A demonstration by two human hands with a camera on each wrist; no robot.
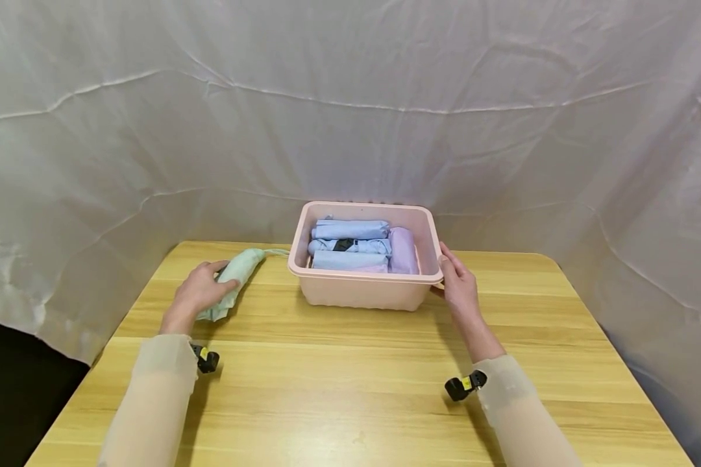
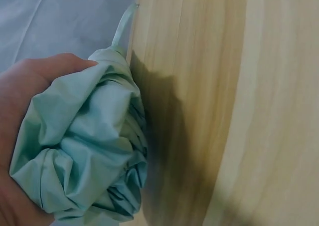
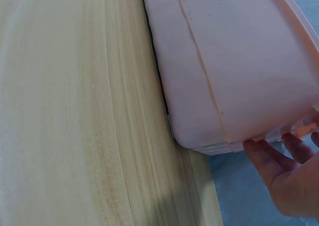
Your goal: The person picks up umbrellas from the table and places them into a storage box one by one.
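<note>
1. Nearest me, two pale sleeves reach forward over the wooden tabletop [image 1: 350, 363], a small black-and-yellow camera unit strapped at each wrist.

2. My left hand [image 1: 197, 293] is curled round a rolled mint-green cloth [image 1: 233, 279] lying on the tabletop just left of the basket; the left wrist view shows the bunched cloth [image 2: 84, 151] filling my palm, thumb over the top, a thin strap trailing from its far end.

3. My right hand [image 1: 458, 285] rests against the right-hand rim of the pink plastic basket [image 1: 362, 292], fingers straight rather than wrapped; the right wrist view shows my fingertips [image 3: 269, 156] touching under the lip at the basket's [image 3: 224, 61] corner.

4. Inside the basket lie several rolled cloths side by side: three pale blue rolls [image 1: 350, 245] stacked front to back, and a lilac roll [image 1: 403, 250] along the right wall. They fill most of the floor.

5. As I judge it, the green roll should be kept tight in my grip so it does not unfurl, the loose strap tucked in, and the basket braced with my right hand so it does not slide on the smooth wood.

6. Farthest off, creased white sheeting [image 1: 350, 97] hangs behind and to both sides of the tabletop.
</note>
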